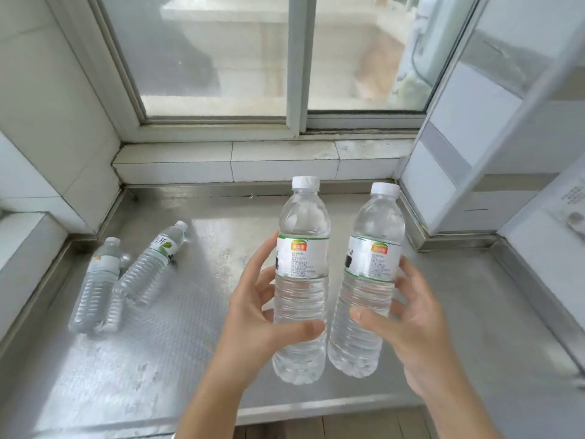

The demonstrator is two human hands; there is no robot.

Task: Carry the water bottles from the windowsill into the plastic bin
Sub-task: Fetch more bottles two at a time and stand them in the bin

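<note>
Above a steel windowsill (205, 280), the left hand (262, 315) wraps its grip around one upright water bottle (300, 280); the right hand (408, 321) holds a second bottle (368, 280) just beside it. Two more bottles (98, 283) (152, 264) lie touching, far left.

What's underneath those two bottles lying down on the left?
The two lying bottles rest directly on the textured steel counter, bases nearly touching. The patch beneath them shows only blurrily through the clear water.
</note>
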